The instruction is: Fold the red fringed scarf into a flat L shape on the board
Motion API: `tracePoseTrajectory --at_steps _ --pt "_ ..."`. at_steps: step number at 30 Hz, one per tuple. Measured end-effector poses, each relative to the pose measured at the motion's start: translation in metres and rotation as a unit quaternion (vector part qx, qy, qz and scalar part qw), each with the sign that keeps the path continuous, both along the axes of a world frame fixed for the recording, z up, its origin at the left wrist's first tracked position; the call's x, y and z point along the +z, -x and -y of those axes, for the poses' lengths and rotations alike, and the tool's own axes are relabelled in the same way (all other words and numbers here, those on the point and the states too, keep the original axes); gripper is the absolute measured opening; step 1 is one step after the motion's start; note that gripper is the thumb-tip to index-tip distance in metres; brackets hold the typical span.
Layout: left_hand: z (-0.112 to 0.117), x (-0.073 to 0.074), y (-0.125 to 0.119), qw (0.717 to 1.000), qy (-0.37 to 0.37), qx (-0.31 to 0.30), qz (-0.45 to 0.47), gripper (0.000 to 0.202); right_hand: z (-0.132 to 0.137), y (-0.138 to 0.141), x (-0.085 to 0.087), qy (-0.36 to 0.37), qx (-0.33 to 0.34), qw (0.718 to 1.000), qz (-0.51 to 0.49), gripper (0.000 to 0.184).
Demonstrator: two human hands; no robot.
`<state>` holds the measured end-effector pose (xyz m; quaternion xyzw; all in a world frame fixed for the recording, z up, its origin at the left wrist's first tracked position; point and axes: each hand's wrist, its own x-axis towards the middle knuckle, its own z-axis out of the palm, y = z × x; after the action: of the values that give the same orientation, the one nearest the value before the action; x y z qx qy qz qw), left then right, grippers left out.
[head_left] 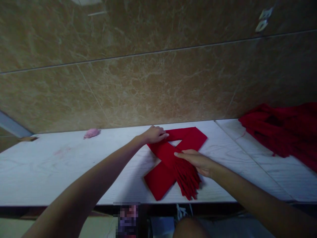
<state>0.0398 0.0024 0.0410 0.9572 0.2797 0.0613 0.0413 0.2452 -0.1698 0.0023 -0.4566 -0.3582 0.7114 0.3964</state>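
Head view: red fringed scarf lies crossed over itself mid-table, near the front edge. Left hand rests fingers-down on its far fold, flat, nothing gripped. Right hand lies spread flat on the strip just above the fringe. Pile of red cloth at far right, well apart. Pink scrap by the marble wall. White wall tags are too small to read.

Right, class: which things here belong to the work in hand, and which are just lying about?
In hand: red fringed scarf, left hand and right hand resting on it.
Lying about: pink scrap, heap of red cloth.
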Motion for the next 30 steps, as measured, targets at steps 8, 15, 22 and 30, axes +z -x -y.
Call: tracePoseTrajectory --at_steps 8,15,22,30 --pt "-0.014 -0.020 0.009 0.999 0.006 0.041 0.026 0.067 0.004 0.018 0.003 0.031 0.005 0.999 -0.021 0.019" --pt "-0.015 -0.025 0.015 0.991 0.071 0.070 0.094 0.080 0.003 0.029 0.021 0.010 0.006 0.998 -0.055 0.027" --pt "-0.013 -0.027 0.016 0.982 0.103 0.096 0.129 0.076 0.012 0.025 0.004 0.038 -0.012 0.998 -0.053 0.021" --pt "-0.026 -0.026 0.018 0.933 0.228 0.125 0.249 0.072 0.008 0.026 0.026 0.047 -0.024 0.998 -0.031 0.011"
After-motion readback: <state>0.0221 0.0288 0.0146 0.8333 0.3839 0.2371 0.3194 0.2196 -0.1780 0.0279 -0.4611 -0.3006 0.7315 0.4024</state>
